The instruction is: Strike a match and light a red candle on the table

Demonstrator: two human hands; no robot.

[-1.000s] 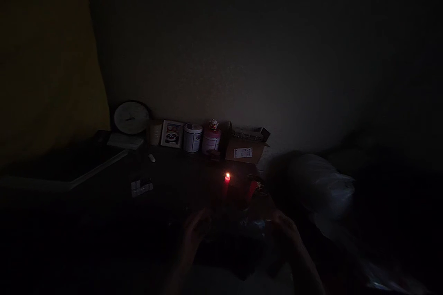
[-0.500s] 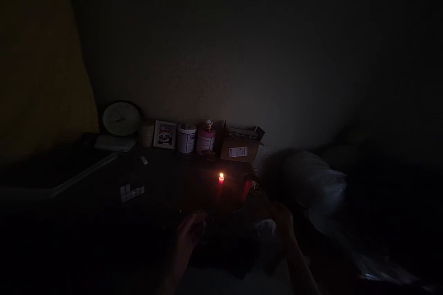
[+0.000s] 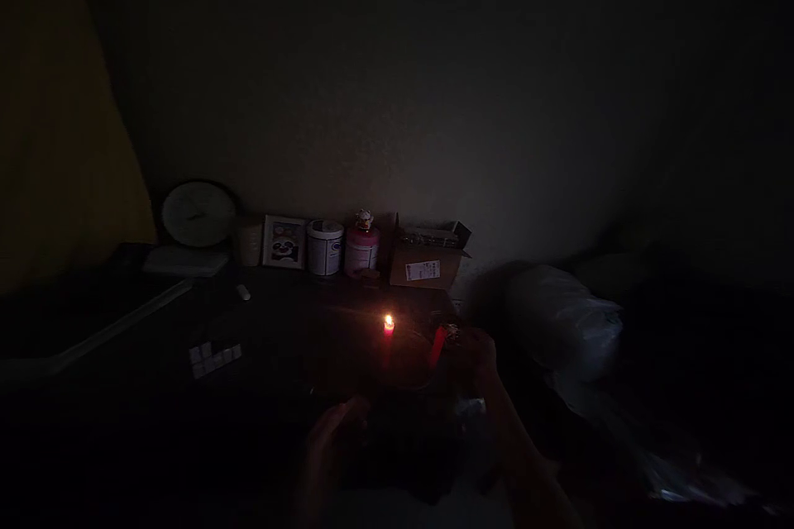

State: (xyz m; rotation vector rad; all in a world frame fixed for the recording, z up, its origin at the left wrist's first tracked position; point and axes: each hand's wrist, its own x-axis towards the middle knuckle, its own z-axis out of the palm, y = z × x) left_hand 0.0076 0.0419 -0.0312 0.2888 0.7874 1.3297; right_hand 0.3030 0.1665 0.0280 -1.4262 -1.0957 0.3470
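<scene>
A lit candle (image 3: pixel 388 326) glows on the dark table (image 3: pixel 279 322), its flame the only bright light in view. To its right lies a red object (image 3: pixel 437 343), beside a small pile of pale thin bits (image 3: pixel 451 334). My right hand (image 3: pixel 480 353) is just right of that pile; its fingers are too dark to tell whether they hold anything. At the table's near side, below the candle, is my left hand (image 3: pixel 341 421), blurred and dim, its grip hidden in the dark.
Along the wall stand a round clock (image 3: pixel 198 214), a framed panda picture (image 3: pixel 284 242), a white tin (image 3: pixel 325 248), a pink tin (image 3: pixel 361 252) with a figurine, and a cardboard box (image 3: pixel 425 264). Small pale blocks (image 3: pixel 214 359) lie left. A plastic bag (image 3: pixel 564 318) bulges at right.
My right hand has moved up and left, closer to the pale bits. My left hand has shifted slightly. The view has turned a little, so the objects at left appear further left.
</scene>
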